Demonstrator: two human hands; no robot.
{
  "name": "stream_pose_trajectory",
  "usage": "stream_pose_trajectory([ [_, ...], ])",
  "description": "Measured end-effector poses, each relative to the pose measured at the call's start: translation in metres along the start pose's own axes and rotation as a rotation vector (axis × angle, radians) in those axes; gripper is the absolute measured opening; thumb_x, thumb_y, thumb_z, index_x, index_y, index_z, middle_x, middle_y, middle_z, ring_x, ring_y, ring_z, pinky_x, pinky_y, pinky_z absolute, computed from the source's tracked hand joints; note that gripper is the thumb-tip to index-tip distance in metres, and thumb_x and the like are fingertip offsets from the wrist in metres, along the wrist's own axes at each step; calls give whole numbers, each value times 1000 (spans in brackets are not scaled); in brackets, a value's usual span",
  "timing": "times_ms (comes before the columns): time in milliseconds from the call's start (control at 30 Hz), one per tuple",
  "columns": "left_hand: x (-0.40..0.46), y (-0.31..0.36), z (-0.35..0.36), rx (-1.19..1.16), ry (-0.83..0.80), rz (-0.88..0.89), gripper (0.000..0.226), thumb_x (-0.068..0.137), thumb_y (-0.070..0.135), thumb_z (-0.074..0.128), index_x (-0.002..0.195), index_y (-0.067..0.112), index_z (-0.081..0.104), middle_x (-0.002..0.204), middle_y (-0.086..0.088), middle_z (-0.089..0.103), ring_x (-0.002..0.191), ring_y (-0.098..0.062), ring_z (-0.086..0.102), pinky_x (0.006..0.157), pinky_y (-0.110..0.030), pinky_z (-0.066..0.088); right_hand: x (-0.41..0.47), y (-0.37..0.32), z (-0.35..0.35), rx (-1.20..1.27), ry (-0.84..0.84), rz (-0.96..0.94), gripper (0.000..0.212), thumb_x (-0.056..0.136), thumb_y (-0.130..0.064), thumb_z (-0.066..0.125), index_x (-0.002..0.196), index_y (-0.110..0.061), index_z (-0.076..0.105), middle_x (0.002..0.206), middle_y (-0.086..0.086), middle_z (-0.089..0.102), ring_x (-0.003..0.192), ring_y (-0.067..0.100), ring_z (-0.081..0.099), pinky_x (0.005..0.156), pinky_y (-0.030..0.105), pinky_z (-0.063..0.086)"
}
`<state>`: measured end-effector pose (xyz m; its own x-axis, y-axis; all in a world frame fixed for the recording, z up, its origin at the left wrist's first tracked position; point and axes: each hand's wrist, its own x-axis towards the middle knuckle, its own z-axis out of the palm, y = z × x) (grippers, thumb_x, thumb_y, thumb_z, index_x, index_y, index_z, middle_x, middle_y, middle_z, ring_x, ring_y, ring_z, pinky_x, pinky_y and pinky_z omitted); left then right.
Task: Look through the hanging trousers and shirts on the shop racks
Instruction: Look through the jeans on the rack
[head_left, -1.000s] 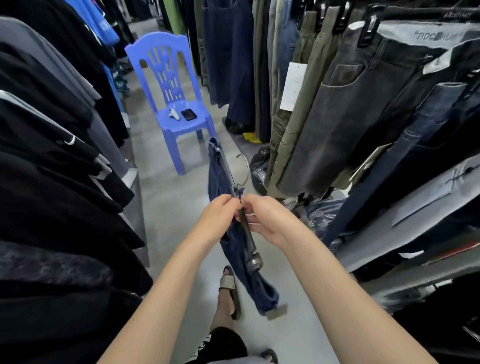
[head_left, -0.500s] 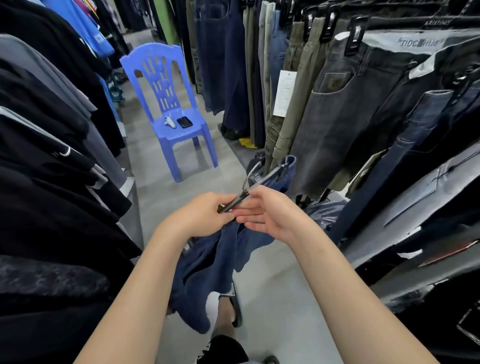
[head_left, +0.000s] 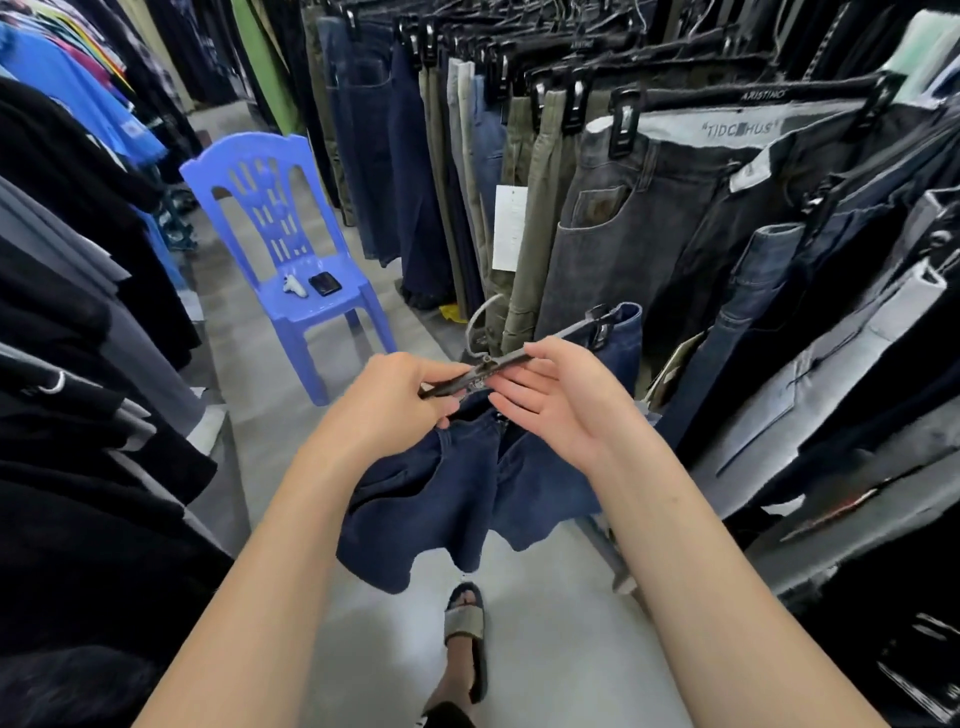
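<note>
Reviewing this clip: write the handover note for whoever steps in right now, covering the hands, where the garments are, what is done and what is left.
Left hand: grips the near end of the clip hanger.
Right hand: fingers mostly straight, thumb on the hanger bar.
Dark blue jeans: off the rack, clipped at the hanger's far end, the rest drooping below the hands.
Done: one pair taken out for a look.
Left: rehang it on the right-hand trouser rack; go through the other trousers and the shirts on the left.

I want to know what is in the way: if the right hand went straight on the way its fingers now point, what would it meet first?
The right hand has fingers pointing leftward, across the clip hanger. Going straight on, it would most likely meet the left hand first, which grips the same hanger close by. Depth is unclear from one view.
</note>
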<state>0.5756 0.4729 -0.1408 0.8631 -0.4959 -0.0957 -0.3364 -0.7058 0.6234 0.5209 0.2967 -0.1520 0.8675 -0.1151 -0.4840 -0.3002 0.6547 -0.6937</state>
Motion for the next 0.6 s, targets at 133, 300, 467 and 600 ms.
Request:
stream_pose_trajectory([
  [133, 24, 24, -8, 46, 8, 78, 38, 95, 23, 60, 120, 52, 61, 85, 16, 69, 65, -10, 65, 71, -21, 51, 2, -30, 0, 48, 19, -111, 22, 99, -12, 49, 110, 1, 63, 108, 18, 72, 104, 28, 70, 92, 38, 56],
  [300, 68, 54, -16, 72, 35, 261, 42, 92, 22, 63, 123, 50, 60, 84, 18, 69, 64, -2, 60, 70, -28, 56, 9, -73, 1, 66, 118, -208, 22, 99, -10, 47, 110, 1, 61, 110, 19, 70, 108, 30, 67, 100, 40, 51],
  [467, 121, 90, -29, -29, -95, 377, 41, 93, 19, 62, 121, 49, 61, 90, 15, 73, 64, -2, 68, 62, -14, 51, 15, -121, 1, 156, 250, -325, 14, 95, -9, 52, 100, -2, 63, 104, 14, 70, 105, 27, 67, 98, 37, 52],
  [600, 164, 119, -54, -7, -303, 454, 54, 91, 11, 59, 134, 44, 53, 98, 17, 72, 80, -3, 70, 80, -25, 57, 19, -155, 8, 179, 318, -423, 22, 89, -14, 58, 108, -4, 63, 112, 12, 69, 107, 22, 65, 96, 33, 51],
])
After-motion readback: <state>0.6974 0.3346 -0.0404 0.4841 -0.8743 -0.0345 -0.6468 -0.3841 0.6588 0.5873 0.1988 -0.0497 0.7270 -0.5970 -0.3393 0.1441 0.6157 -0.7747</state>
